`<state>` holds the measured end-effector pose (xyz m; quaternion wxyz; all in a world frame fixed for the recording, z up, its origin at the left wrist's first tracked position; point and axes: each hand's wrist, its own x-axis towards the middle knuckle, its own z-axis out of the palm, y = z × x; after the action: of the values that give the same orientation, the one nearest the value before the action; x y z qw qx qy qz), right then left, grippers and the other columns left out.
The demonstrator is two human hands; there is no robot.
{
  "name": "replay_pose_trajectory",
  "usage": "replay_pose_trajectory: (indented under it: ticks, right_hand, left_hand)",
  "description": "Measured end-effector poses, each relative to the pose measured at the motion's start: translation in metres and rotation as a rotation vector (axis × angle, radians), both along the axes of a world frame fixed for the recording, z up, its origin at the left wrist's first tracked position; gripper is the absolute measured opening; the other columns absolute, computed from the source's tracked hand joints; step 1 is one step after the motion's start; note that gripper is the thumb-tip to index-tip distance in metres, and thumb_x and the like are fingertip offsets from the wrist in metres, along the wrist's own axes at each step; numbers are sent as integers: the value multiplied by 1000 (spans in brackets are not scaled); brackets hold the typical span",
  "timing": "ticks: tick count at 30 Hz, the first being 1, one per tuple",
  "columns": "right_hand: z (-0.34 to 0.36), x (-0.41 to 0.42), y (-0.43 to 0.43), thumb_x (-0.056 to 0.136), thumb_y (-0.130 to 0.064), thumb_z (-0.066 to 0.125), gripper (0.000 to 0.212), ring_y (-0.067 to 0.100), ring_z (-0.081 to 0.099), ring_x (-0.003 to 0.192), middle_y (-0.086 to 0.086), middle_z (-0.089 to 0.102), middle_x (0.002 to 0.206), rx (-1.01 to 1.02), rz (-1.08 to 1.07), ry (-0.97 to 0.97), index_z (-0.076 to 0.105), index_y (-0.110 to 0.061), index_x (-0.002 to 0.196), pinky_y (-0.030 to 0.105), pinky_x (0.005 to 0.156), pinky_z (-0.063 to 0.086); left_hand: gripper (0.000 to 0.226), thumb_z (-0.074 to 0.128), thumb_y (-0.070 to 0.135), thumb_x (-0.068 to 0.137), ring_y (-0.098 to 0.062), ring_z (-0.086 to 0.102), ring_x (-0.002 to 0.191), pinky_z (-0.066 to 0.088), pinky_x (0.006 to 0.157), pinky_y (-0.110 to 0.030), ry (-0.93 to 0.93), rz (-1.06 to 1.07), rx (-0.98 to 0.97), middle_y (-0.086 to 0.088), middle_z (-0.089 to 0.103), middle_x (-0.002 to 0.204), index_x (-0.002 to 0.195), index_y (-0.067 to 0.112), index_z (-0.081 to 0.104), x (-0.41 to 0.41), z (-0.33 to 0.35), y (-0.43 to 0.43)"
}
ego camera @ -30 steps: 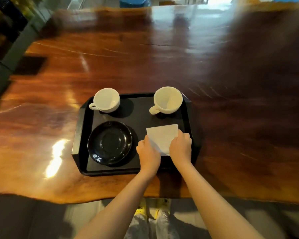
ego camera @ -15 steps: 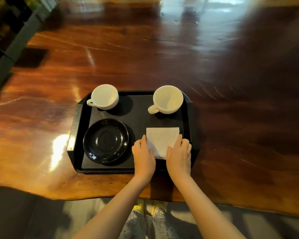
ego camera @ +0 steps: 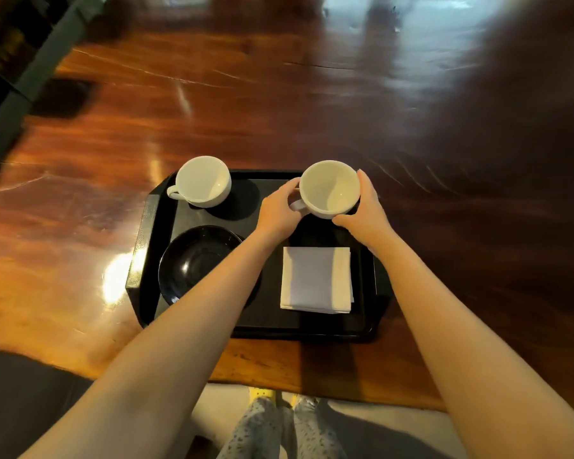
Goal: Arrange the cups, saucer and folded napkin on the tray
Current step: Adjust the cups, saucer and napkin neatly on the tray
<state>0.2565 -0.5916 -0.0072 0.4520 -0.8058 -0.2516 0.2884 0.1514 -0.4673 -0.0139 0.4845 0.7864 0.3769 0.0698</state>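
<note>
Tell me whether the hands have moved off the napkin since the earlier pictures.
Yes. Both the left hand and the right hand went from the napkin toward the tray's far edge, now cupping the right cup.

Both hands cup the far-right white cup point(ego camera: 328, 188) on the black tray point(ego camera: 153, 226): left hand point(ego camera: 277, 212) at its handle, right hand point(ego camera: 367, 212) opposite. The folded napkin point(ego camera: 316, 279) lies nearer.

Left arm point(ego camera: 186, 313) hides the saucer's point(ego camera: 193, 256) near right rim — far tabletop point(ego camera: 345, 77) blurred.
</note>
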Motion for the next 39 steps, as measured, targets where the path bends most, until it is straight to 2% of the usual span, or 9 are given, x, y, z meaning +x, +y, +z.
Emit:
replay_pose_trajectory:
  ticks: [1, 4, 8, 15, 19, 23, 27, 31, 39]
  right_hand:
    - [-4, -1, 0, 69, -2, 73, 84, 10, 36, 117, 4, 38, 135, 11, -11, -12, 28, -16, 139, 14, 88, 36]
    - [-17, -14, -2, 68, -13, 78, 93, 18, 32, 132, 4, 28, 144, 40, -81, -7, 23, -18, 143, 36, 108, 36]
    - [-26, -31, 3, 68, -22, 80, 92, 21, 31, 133, 5, 25, 144, 56, -142, -71, 24, -20, 141, 46, 108, 37]
    - [-24, -41, 10, 73, -23, 77, 92, 22, 30, 136, 8, 24, 147, 37, -193, -76, 19, -16, 145, 44, 109, 36]
    - [-17, -50, -22, 91, -19, 55, 61, 20, 36, 134, 6, 32, 147, -62, -229, 11, 26, -16, 144, 33, 107, 37]
    - [-15, -87, -53, 94, -10, 43, 42, 18, 46, 123, 5, 47, 135, -280, -261, -50, 41, -15, 136, 32, 100, 42]
    - [-16, -110, -51, 94, -7, 42, 41, 20, 45, 121, 6, 47, 131, -368, -296, -36, 41, -14, 134, 39, 96, 49]
    - [-16, -116, -43, 93, -6, 42, 44, 21, 44, 122, 7, 43, 132, -364, -323, -17, 37, -15, 136, 35, 95, 48]
    - [-22, -121, -36, 92, -6, 48, 53, 20, 39, 124, 6, 39, 136, -367, -322, -72, 33, -16, 141, 30, 93, 45]
  left_hand:
    - [52, 66, 13, 84, -18, 56, 116, 41, 87, -25, -15, -8, 10, 0, 63, 124, 132, 24, 50, 0, -1, 4]
    - [50, 60, 5, 86, -16, 56, 116, 41, 87, -24, 3, -39, 8, 1, 64, 124, 131, 26, 52, -1, -4, 17]
    - [55, 54, -3, 85, -17, 55, 118, 45, 93, -29, 14, -117, 15, -1, 63, 125, 132, 25, 52, -1, -2, 31]
    - [62, 55, -5, 84, -21, 49, 127, 42, 102, -34, 65, -59, -14, -6, 55, 135, 140, 18, 42, 0, 5, 36]
    - [66, 47, -5, 86, -18, 40, 135, 34, 112, -37, -13, 293, -102, -4, 43, 147, 144, 21, 32, -34, 1, -10]
    - [70, 45, -6, 88, -10, 29, 140, 25, 114, -30, -41, 354, -209, 4, 34, 152, 146, 27, 26, -84, -16, -86]
    - [71, 44, -3, 90, -5, 20, 141, 20, 111, -28, -16, 402, -264, 11, 26, 154, 147, 32, 19, -93, -26, -115]
    - [71, 42, -5, 90, -7, 20, 141, 21, 106, -22, -53, 464, -310, 11, 25, 154, 147, 32, 19, -90, -24, -116]
    - [68, 39, -4, 92, -11, 19, 142, 21, 114, -33, -37, 436, -295, 6, 24, 155, 148, 29, 17, -86, -20, -111]
